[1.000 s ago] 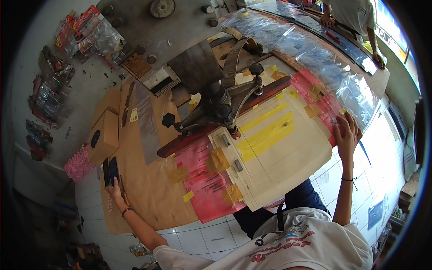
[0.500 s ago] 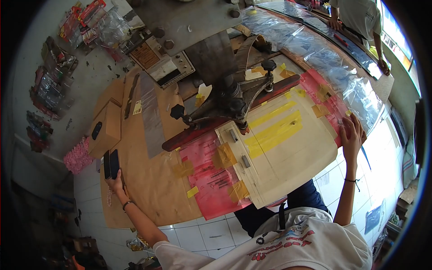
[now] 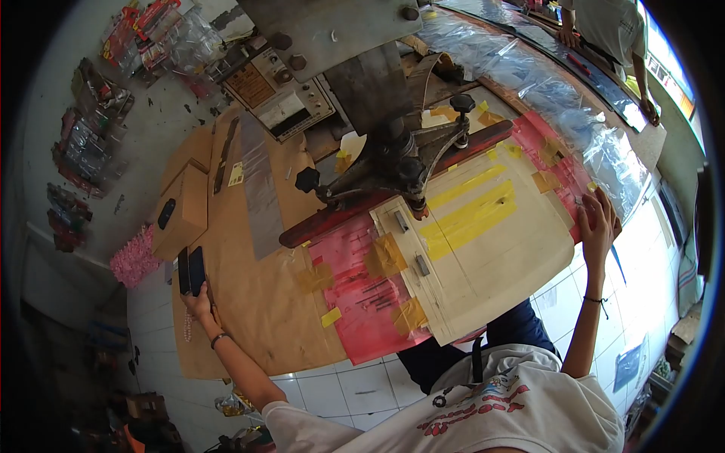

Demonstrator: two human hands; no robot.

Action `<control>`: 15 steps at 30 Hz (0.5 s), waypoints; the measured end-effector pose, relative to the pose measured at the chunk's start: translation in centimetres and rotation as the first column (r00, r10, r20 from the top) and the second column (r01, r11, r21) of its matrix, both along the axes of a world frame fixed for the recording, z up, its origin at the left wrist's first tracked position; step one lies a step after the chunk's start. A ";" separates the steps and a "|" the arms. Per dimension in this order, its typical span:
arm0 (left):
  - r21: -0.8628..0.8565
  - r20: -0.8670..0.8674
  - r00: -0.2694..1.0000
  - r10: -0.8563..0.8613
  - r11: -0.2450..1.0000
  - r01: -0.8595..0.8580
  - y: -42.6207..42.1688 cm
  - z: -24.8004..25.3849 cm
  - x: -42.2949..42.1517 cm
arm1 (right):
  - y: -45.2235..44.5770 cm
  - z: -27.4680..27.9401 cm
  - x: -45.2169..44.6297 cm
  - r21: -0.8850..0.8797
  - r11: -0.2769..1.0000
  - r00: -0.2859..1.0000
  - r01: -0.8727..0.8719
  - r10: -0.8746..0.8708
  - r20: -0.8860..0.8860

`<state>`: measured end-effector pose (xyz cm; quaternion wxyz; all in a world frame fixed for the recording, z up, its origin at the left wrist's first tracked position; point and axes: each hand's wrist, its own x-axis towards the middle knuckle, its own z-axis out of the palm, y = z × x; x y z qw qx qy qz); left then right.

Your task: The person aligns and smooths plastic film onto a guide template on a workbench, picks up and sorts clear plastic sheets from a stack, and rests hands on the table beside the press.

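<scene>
At the left edge of the brown board, my left hand point(image 3: 198, 302) is closed around the lower end of a dark, flat, phone-like object point(image 3: 196, 269) that looks folded open in two panels. My right hand point(image 3: 599, 220) lies at the right edge of a red film sheet point(image 3: 555, 143), its fingers apart and bent, the tips touching the sheet. Between my hands is a cream board point(image 3: 483, 264) with yellow tape strips point(image 3: 483, 215) and two small metal pieces. Another red sheet point(image 3: 370, 302) is fixed beside it with brown tape.
A press machine point(image 3: 393, 158) with black knobs and a long red-edged bar reaches over the board. A cardboard box point(image 3: 181, 211) and a pink bundle point(image 3: 136, 257) stand left. Clear plastic film point(image 3: 521, 75) covers the far side, where another person point(image 3: 604, 38) stands at a counter.
The view has shifted slightly, so the whole scene sits a little farther right. Both hands stay in nearly the same places on the board.
</scene>
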<state>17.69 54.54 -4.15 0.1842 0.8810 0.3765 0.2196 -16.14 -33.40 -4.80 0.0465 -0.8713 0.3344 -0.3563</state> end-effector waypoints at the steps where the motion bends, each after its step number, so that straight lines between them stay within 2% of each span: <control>1: 0.007 0.000 0.998 -0.055 0.998 0.055 0.3 0.0 -0.3 | 0.0 -0.1 0.0 -0.008 1.000 1.000 0.005 -0.005 -0.010; 3: 0.016 0.002 0.986 -0.164 0.986 0.164 1.0 0.3 -0.7 | -0.3 -0.4 -0.1 -0.028 1.000 1.000 0.013 -0.013 -0.026; 6: -0.058 0.097 0.947 -0.307 0.948 0.314 1.2 0.5 -1.7 | -0.7 -0.6 -0.4 0.023 1.000 0.998 0.010 -0.008 -0.062; 12: -0.162 0.080 0.948 -0.308 0.935 0.317 -0.8 2.0 -4.8 | -0.7 -0.6 -0.3 0.035 0.999 0.999 -0.002 0.003 -0.040; 15: -0.075 0.032 0.973 -0.228 0.970 0.230 -0.5 1.2 -6.2 | -1.0 -0.9 -0.2 0.026 1.000 1.000 -0.008 0.008 -0.025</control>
